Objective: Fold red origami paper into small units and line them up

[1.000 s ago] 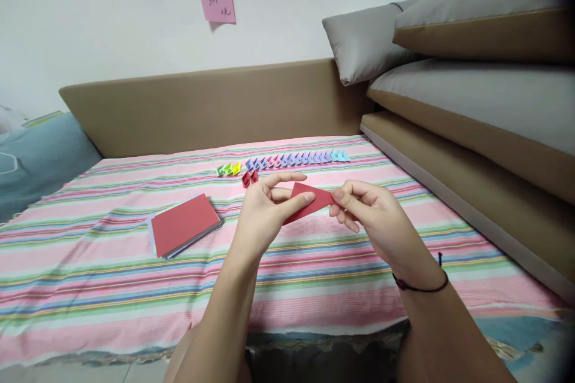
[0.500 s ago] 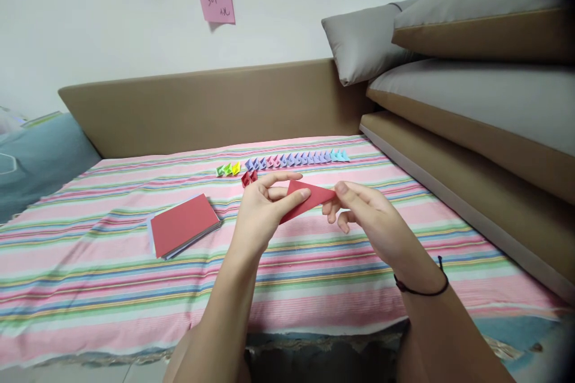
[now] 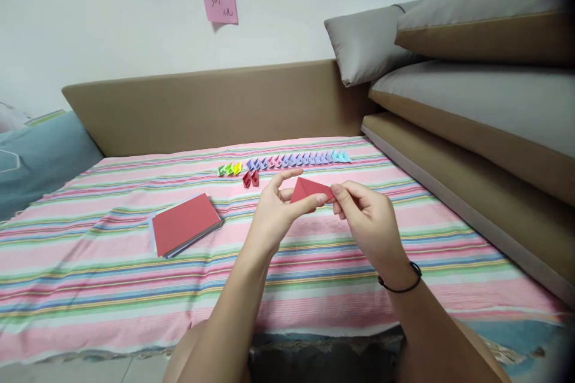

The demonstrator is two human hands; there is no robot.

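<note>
Both hands hold a small folded red paper (image 3: pixel 309 190) above the striped bedspread (image 3: pixel 112 287). My left hand (image 3: pixel 277 209) pinches its left part between thumb and fingers. My right hand (image 3: pixel 363 215), with a black cord at the wrist, pinches its right end. A fold line shows across the paper. Just beyond it lie two small red folded pieces (image 3: pixel 250 178) and a long row of folded paper pieces (image 3: pixel 287 161) in green, yellow, purple, pink and blue.
A stack of paper sheets with a red one on top (image 3: pixel 184 224) lies to the left. A tan bed board (image 3: pixel 202 105) runs along the back. Grey and tan cushions (image 3: pixel 471 72) are piled at the right. A pink sticky note (image 3: pixel 218 0) hangs on the wall.
The red paper has been folded shorter, its right end brought in toward the left. My right hand has moved left and closer to my left hand.
</note>
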